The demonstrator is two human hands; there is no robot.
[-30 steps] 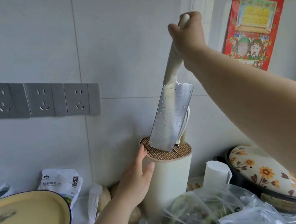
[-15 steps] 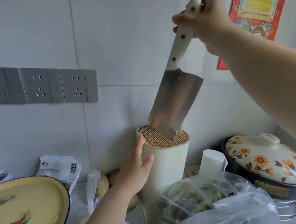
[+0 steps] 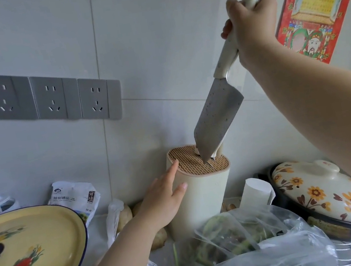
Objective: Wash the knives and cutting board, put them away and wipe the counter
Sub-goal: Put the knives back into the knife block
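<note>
Raised right hand (image 3: 251, 19) grips a cream-handled steel cleaver (image 3: 218, 121), tilted, tip meeting the ribbed top of a cream cylindrical knife holder (image 3: 204, 192); left hand (image 3: 163, 202), fingers straight, presses its side.

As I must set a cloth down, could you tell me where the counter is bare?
Only a strip between the yellow lid and salt bag, and a corner beside the floral pot; around the knife block it's crowded.
</note>
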